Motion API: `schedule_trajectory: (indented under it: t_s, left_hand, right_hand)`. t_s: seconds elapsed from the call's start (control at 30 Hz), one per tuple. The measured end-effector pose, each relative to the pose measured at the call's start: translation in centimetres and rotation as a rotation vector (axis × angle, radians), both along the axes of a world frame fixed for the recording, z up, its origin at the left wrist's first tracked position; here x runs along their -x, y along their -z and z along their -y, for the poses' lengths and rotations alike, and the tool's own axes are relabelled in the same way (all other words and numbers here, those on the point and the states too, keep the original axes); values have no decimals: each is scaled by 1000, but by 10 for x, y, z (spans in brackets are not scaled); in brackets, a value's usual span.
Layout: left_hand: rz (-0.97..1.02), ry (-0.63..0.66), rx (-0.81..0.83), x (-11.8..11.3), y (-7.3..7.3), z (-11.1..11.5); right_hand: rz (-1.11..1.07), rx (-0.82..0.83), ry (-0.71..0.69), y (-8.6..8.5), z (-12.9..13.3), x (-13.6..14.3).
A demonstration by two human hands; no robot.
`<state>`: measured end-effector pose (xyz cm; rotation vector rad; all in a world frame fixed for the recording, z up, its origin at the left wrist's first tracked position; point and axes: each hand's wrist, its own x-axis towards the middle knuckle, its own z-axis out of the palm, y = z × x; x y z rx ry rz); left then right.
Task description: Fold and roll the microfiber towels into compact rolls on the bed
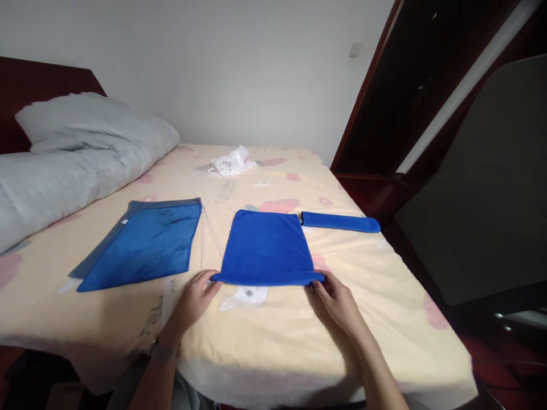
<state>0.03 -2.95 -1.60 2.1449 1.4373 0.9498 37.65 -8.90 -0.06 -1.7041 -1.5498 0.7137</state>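
A bright blue cloth (268, 245) lies flat on the bed in front of me, its near edge rolled or folded into a narrow band. My left hand (200, 297) pinches the left end of that band. At the right end, my right hand (335, 295) grips the same band between thumb and fingers. Just beyond the cloth's far right corner lies another blue cloth (341, 222), folded or rolled into a long narrow strip. To the left, several darker blue cloths (149, 242) lie spread in a loose stack, with a small white tag showing.
The bed (265, 347) has a cream sheet with pink and white prints. A crumpled white plastic bag (233, 162) sits toward the wall. A grey quilt (85, 148) is heaped at the left by the dark headboard (47, 85). Dark wooden furniture (384, 102) stands at the right.
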Motion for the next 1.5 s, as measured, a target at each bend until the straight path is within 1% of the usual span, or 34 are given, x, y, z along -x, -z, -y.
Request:
schedule_trajectory:
  t_s: [0.07,0.13,0.2,0.27,0.33,0.37,0.43,0.47,0.5,0.57,0.6,0.63,0.67,0.73,0.77,0.87,0.97,1.03,1.13,1.2,1.27,1.3,1.33,1.37,1.43,1.5]
  left_hand:
    - [80,-94,79,-5,-2,0]
    - [105,-151,142,-6,-6,2]
    - [49,-163,184,-6,-10,6]
    - [-89,-173,211,-7,-11,10]
    - [-235,-225,193,-8,-11,13]
    - [-283,-258,161,-9,-11,13]
    - [-292,-297,44,-10,-11,14]
    - [-266,-277,-32,-10,-12,13]
    - [-234,-232,-109,-8,-13,13]
    - [-200,-93,-221,-4,-16,12]
    - [-209,-8,-235,-1,-16,12]
    - [-228,69,-222,1,-16,11]
    - [-246,123,-193,3,-15,11]
    - [-253,165,-128,4,-12,10]
    - [-234,152,-104,4,-10,9]
    - [-123,61,-43,1,-5,6]
    - [-9,-39,61,-1,-5,4]
    - [21,-121,134,0,-8,5]
    - [-30,-216,184,-3,-12,8]
    - [-87,-255,190,-7,-14,10]
    - [-138,-281,191,-11,-14,12]
    - [-155,-289,190,-13,-14,13]
    - [-160,-293,187,-14,-13,14]
    - [-150,-293,182,-14,-11,14]
    - [-82,-276,181,-11,-9,15]
    - [-23,-189,176,-4,-8,16]
  right_hand:
    - [-50,-25,56,-1,-2,3]
    - [-87,-26,73,-1,-1,2]
    - [-106,43,52,1,2,-1]
    - [-63,150,31,2,5,-5]
    - [57,204,54,2,9,-8]
    - [125,186,77,0,11,-8]
    - [213,65,88,-7,15,-8]
    - [229,-6,47,-11,17,-9]
    - [233,-63,-22,-15,19,-9]
    - [240,-109,-196,-20,22,-10]
    - [251,-103,-258,-20,22,-10]
    - [264,-88,-291,-20,22,-10]
    - [273,-76,-294,-18,20,-10]
    - [263,-64,-235,-14,16,-9]
    - [239,-56,-193,-12,15,-8]
    - [106,-23,-96,-13,13,-6]
    - [-26,17,-56,-17,16,-6]
    - [-61,73,-49,-16,17,-7]
    - [-4,167,-11,-9,16,-8]
    - [76,197,54,-5,13,-8]
    - [111,219,109,-5,12,-7]
    - [108,220,114,-6,13,-7]
    - [105,201,91,-8,14,-7]
    - [113,162,35,-10,17,-7]
    - [174,55,-127,-15,21,-8]
    - [248,-25,-249,-17,24,-9]
